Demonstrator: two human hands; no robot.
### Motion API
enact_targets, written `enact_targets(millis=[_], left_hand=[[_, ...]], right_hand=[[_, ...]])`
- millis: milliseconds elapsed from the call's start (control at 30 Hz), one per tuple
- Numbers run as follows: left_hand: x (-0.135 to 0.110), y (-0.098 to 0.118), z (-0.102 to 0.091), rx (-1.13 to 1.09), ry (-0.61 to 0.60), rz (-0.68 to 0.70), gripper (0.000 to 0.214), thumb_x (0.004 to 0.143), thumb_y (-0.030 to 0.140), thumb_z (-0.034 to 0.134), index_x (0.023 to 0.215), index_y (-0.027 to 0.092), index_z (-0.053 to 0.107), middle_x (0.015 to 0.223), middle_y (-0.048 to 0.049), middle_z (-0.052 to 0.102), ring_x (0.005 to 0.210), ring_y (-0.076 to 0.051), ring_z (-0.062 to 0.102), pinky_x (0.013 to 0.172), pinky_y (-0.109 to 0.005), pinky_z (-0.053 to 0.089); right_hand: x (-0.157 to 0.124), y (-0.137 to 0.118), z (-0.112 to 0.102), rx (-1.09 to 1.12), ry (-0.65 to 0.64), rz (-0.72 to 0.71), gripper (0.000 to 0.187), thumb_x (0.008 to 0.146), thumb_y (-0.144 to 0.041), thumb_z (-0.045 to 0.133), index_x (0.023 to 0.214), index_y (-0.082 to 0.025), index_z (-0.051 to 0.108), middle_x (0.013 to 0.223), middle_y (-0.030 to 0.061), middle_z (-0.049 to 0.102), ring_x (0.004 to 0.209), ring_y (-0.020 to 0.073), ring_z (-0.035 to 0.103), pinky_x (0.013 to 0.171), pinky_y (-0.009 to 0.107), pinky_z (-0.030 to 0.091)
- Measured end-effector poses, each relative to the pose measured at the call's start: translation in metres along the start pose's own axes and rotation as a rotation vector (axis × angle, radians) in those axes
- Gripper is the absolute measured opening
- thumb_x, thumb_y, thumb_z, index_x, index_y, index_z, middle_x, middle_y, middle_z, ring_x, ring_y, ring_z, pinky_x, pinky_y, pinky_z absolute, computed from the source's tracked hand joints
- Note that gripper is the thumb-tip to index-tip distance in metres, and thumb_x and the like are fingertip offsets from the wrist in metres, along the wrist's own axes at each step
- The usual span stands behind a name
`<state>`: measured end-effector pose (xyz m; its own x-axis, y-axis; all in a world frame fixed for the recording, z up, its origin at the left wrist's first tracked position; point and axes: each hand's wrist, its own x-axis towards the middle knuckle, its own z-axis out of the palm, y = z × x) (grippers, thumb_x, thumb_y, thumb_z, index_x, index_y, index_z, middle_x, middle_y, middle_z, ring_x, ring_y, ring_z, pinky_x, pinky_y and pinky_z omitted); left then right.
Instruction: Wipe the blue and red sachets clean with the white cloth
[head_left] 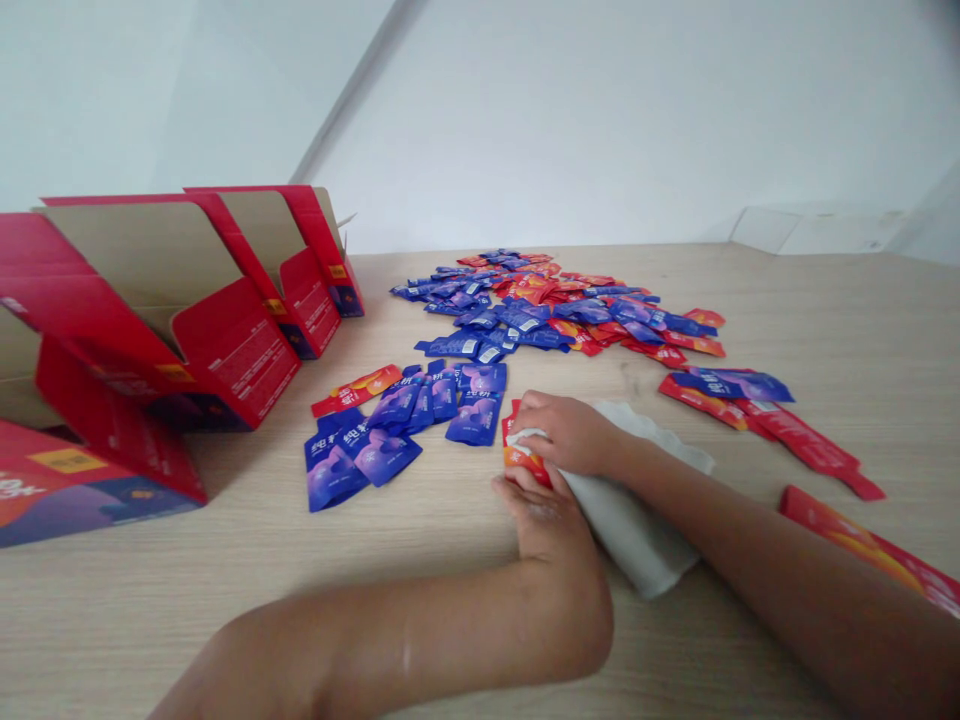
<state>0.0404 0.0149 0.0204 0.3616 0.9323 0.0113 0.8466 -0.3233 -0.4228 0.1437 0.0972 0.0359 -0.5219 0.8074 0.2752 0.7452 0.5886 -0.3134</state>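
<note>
Red-and-orange sachet (523,462), just one, pinched between both hands: right hand (568,435) curled over its top, left hand (540,520) nearly closed beneath it. One white cloth (634,505) right alongside, partly under the right wrist. About ten blue sachets (397,425) just left, one mixed heap of sachets (555,305) beyond, too many to count, three-ish open red cartons (232,340) off left, all on a light wood table (225,620).

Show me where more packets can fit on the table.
Bare wood shows on the table right of the packet pile, and in front of the red boxes beside the blue packets. It's crowded in the pile and around the left hand and right hand, by the white cloth.
</note>
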Motion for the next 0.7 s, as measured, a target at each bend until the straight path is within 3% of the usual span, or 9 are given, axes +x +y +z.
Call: enact_targets(millis=[233, 400, 533, 700], left_hand=[[-0.003, 0.001, 0.002, 0.076, 0.021, 0.040, 0.052, 0.082, 0.008, 0.034, 0.135, 0.009, 0.033, 0.107, -0.0253, 0.063, 0.101, -0.032, 0.059, 0.085, -0.050, 0.045], [-0.002, 0.000, -0.001, 0.081, -0.009, 0.040, 0.052, 0.082, 0.006, 0.032, 0.135, 0.010, 0.033, 0.111, -0.0251, 0.061, 0.101, -0.030, 0.059, 0.086, -0.048, 0.045], [-0.002, -0.001, -0.003, 0.102, -0.026, 0.055, 0.052, 0.083, 0.006, 0.029, 0.135, 0.008, 0.033, 0.117, -0.0256, 0.058, 0.103, -0.030, 0.058, 0.087, -0.046, 0.045], [-0.004, 0.000, -0.001, 0.138, -0.011, 0.060, 0.054, 0.082, 0.005, 0.029, 0.136, 0.010, 0.029, 0.113, -0.0237, 0.061, 0.104, -0.029, 0.057, 0.087, -0.048, 0.045]], right_hand=[[-0.002, 0.025, -0.002, -0.037, 0.004, 0.136, 0.019, 0.085, -0.023, 0.049, 0.092, -0.017, 0.066, 0.090, 0.0058, 0.056, 0.082, 0.0166, 0.054, 0.077, 0.028, 0.039], [-0.003, 0.008, -0.006, -0.019, 0.058, 0.074, 0.020, 0.086, -0.023, 0.049, 0.097, -0.018, 0.065, 0.095, 0.0060, 0.055, 0.084, 0.0166, 0.054, 0.078, 0.028, 0.039], [-0.001, 0.000, 0.001, 0.018, -0.009, 0.009, 0.019, 0.086, -0.023, 0.049, 0.095, -0.019, 0.066, 0.092, 0.0054, 0.057, 0.083, 0.0164, 0.054, 0.077, 0.027, 0.039], [0.000, 0.023, 0.005, -0.033, 0.009, 0.115, 0.020, 0.087, -0.024, 0.048, 0.094, -0.018, 0.065, 0.091, 0.0058, 0.056, 0.082, 0.0165, 0.054, 0.078, 0.028, 0.039]])
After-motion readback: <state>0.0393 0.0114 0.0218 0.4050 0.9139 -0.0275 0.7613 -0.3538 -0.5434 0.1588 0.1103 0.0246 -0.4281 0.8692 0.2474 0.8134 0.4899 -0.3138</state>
